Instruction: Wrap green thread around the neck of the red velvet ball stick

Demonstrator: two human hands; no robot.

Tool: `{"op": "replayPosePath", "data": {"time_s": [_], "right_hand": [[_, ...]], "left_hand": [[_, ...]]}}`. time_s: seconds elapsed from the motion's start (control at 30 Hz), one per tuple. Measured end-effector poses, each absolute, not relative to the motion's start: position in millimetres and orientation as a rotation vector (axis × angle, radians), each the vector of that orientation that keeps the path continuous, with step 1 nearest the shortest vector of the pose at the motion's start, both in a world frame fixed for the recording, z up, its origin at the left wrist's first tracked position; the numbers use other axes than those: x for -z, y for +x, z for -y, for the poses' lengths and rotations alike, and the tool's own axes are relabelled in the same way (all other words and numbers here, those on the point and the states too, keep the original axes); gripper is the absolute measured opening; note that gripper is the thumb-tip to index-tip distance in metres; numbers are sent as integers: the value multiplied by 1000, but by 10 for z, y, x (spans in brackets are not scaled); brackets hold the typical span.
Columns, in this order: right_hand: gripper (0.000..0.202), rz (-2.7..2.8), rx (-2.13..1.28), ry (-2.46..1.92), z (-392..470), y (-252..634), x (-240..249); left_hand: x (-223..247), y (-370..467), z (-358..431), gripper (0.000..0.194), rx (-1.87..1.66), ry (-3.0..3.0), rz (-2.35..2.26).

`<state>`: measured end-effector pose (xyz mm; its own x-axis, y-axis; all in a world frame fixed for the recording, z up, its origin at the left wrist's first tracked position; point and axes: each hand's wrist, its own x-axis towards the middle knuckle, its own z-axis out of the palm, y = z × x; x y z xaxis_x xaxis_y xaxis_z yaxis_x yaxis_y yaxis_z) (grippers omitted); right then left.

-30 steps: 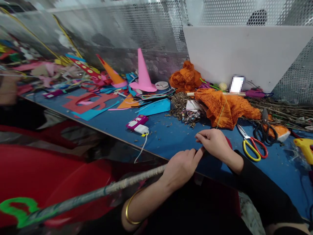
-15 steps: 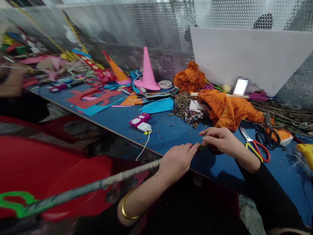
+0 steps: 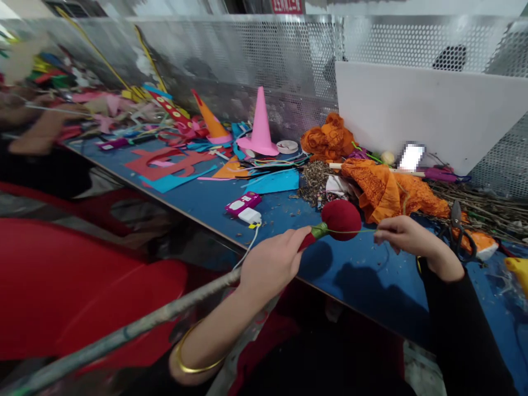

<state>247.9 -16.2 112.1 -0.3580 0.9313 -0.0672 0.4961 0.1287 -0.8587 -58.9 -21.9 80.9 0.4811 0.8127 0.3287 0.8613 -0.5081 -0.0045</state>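
My left hand (image 3: 268, 264) is wrapped round a long stick (image 3: 165, 314) that runs back to the lower left, its shaft covered in greyish wrapping. Past the fingers, the stick's end carries a round dark red cloth ball (image 3: 341, 221) above a green-bound neck (image 3: 319, 231). From that neck a thin greenish string (image 3: 367, 231) stretches across the ball to my right hand (image 3: 406, 237). The right fingers are pinched on the string. Orange cloth (image 3: 383, 192) lies just beyond the right hand, and black scissors (image 3: 457, 231) rest to its right.
On the blue table (image 3: 198, 209) lie a purple device (image 3: 243, 204) with a white plug, a pink cone hat (image 3: 260, 126), an orange cone (image 3: 212, 124) and cut sheets. Dry twigs (image 3: 482, 198) are at right. A red chair (image 3: 82, 286) stands left; another person's arm (image 3: 41, 132) is beyond.
The right hand has moved right, away from the left, drawing the string out straight. The red ball, mostly hidden before, now shows. My left hand has shifted left with the stick.
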Motion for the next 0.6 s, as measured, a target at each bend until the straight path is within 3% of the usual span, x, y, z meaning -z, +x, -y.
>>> {"op": "replayPosePath", "data": {"time_s": [0.1, 0.2, 0.37, 0.6], "right_hand": [[35, 1611, -1033, -1304, 78, 2491, -1080], [36, 1517, -815, -1510, -40, 2512, -952], [18, 1820, -165, -1835, -148, 2482, -764], [38, 1827, -997, -946, 85, 1836, -625]], "left_hand": [[-873, -642, 227, 33, 350, -2846, 1527], [-933, -656, 253, 28, 449, -3210, 1710], [-1057, -572, 286, 27, 1191, -3487, 2136], [-1082, -396, 265, 35, 1895, -3239, 2566]]}}
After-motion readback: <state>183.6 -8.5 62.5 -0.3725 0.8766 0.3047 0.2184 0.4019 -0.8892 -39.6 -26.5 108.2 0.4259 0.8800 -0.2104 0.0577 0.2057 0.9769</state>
